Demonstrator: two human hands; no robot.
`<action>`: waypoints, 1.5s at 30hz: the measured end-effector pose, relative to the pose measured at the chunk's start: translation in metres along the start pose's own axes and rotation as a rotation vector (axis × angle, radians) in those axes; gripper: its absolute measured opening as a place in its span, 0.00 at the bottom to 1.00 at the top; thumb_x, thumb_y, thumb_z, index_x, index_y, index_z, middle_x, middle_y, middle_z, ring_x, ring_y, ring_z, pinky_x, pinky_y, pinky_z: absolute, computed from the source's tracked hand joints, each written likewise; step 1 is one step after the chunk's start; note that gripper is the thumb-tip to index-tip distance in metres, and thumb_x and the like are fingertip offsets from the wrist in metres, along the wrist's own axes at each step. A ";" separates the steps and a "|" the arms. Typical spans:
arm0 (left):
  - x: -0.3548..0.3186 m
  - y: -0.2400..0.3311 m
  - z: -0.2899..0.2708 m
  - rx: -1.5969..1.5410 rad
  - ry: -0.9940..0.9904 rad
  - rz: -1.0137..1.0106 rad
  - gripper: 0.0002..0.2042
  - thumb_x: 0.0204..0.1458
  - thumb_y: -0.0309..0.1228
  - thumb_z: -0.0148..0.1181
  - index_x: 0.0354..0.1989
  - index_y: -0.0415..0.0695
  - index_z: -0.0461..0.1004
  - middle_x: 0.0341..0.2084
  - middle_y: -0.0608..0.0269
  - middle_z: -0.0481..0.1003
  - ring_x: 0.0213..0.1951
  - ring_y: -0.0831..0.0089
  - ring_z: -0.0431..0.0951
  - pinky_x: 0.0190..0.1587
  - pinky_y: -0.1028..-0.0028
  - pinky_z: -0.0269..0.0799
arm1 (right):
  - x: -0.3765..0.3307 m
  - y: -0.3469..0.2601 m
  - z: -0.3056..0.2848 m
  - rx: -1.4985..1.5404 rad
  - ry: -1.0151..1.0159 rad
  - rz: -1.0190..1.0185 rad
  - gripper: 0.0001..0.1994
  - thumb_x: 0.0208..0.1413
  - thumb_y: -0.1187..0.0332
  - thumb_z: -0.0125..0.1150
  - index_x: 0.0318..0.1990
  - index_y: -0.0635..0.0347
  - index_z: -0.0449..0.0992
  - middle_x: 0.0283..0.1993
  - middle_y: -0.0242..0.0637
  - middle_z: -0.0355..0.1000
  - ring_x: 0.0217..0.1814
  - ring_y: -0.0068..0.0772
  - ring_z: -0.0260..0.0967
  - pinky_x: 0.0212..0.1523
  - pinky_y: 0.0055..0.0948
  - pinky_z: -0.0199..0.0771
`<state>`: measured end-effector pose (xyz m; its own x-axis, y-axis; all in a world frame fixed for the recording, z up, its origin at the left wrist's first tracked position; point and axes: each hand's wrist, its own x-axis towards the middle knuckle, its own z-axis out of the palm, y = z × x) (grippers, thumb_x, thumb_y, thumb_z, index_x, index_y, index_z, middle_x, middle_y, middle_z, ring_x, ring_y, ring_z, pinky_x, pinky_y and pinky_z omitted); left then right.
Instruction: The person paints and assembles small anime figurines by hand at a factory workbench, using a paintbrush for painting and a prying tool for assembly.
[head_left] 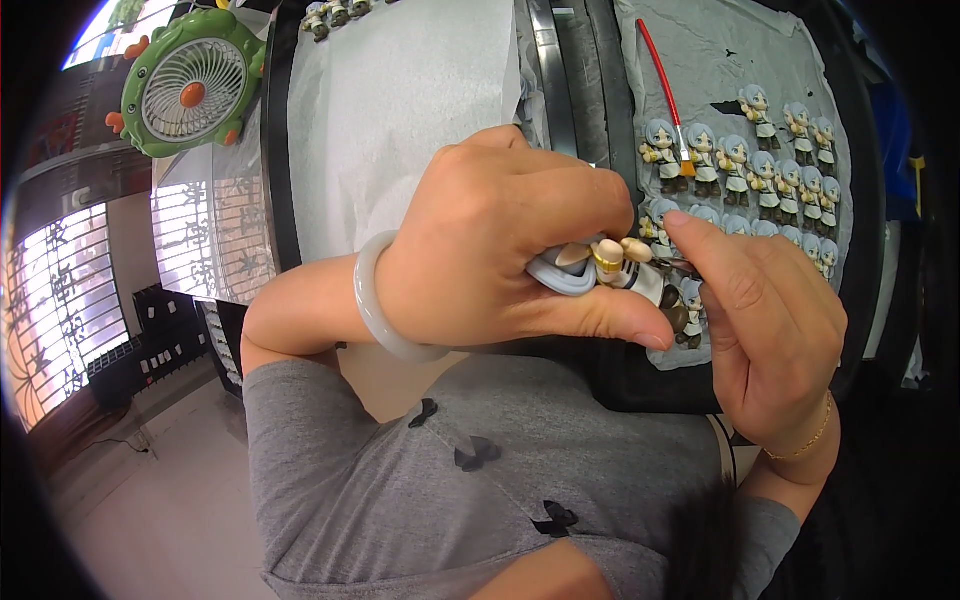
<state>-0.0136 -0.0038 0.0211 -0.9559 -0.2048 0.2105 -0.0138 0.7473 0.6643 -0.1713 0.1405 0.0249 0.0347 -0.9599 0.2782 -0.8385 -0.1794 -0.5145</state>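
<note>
Wrapped around a small figurine (612, 262) is my left hand (490, 215), closed, with a white bangle on its wrist. The figurine lies sideways, its pale blue hair toward my palm and its dark feet toward my right hand. My right hand (775, 320) is bent with thumb and forefinger drawn together close to the figurine's lower part. A thin dark bit shows by those fingertips, too small to name. Beneath and beyond the hands, rows of similar figurines (735, 165) stand on a paper-lined tray (700, 60).
A red-handled brush (657, 65) lies on the right tray against the figurines. To the left is another tray lined with white paper (400, 90), several figurines at its far edge. A green fan (193, 95) stands at the far left. A dark metal rim (553, 80) divides the trays.
</note>
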 end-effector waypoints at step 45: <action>0.003 -0.002 0.004 -0.057 -0.019 0.099 0.27 0.21 0.54 0.66 0.24 0.43 0.70 0.14 0.72 0.66 0.17 0.74 0.62 0.26 0.77 0.55 | -0.001 0.001 0.005 0.043 -0.026 0.053 0.14 0.53 0.60 0.50 0.36 0.65 0.70 0.22 0.39 0.63 0.21 0.37 0.60 0.23 0.30 0.58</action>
<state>-0.0174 -0.0034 0.0169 -0.9571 -0.1195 0.2638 0.0970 0.7260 0.6808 -0.1696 0.1401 0.0204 0.0051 -0.9735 0.2285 -0.8156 -0.1362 -0.5623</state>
